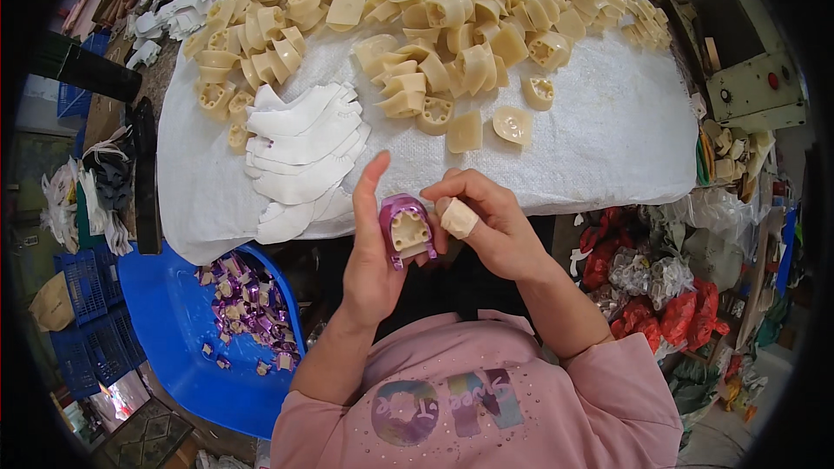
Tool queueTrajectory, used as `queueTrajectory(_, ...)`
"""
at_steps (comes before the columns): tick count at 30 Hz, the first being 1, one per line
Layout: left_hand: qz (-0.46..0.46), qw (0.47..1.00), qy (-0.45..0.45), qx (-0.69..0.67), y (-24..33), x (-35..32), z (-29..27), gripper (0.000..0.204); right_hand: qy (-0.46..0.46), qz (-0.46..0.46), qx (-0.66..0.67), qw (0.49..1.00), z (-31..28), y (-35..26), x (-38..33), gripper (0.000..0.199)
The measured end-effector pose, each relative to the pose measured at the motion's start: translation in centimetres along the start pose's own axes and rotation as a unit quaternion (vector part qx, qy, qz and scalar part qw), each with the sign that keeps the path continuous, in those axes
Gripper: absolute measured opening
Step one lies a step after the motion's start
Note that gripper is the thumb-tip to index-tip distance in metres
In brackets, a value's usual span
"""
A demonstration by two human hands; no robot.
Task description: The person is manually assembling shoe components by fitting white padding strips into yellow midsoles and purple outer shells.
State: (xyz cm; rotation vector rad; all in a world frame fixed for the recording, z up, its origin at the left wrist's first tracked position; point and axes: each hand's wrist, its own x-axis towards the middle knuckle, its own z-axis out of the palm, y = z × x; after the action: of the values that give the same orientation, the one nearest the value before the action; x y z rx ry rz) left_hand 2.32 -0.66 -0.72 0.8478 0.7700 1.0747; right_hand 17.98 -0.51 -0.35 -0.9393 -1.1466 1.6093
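Note:
My left hand (369, 252) grips a beige shoe heel (408, 232) wrapped in shiny purple material. The heel's hollow face is turned up, and purple flaps stick out at its near edge. My left thumb points away along its side. Close by on the right is my right hand (495, 226), its fingers curled and its thumb wrapped in beige tape. Whatever is between those fingers, if anything, is hidden. Just beyond my hands, a fanned stack of white cut pieces (304, 148) lies on the table, beside bare beige heels (465, 132).
A big pile of beige heels (460, 17) covers the far part of the white-sheeted table (599, 139). More white pieces (187, 9) lie far left. A blue tub (165, 321) at the lower left holds purple-covered heels (248, 304). Red plastic bags (678, 313) are at the right.

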Motion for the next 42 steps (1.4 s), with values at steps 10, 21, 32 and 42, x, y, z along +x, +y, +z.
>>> queueTrajectory(10, 0.060, 0.961, -0.044, 0.268, 1.2, -0.5, -0.2, 0.092, -0.007, -0.029, -0.384, 0.923, 1.2, -3.2, 1.0, 0.029)
queueTrajectory(21, 0.089, 0.960, 0.011, 0.265, 0.4, -0.7, -0.7, 0.042, 0.072, -0.094, -0.144, 0.982, 0.2, -0.2, 0.5, 0.023)
queueTrajectory(32, 0.235, 0.847, -0.041, 0.475, 1.6, 0.0, -0.1, 0.051, -0.036, -0.119, -0.243, 0.962, -2.1, -0.1, 1.2, 0.019)
queueTrajectory(42, 0.249, 0.843, 0.007, 0.476, 1.0, 0.2, 0.2, 0.048, -0.048, 0.008, 0.016, 0.999, -1.9, 0.6, -0.6, 0.025)
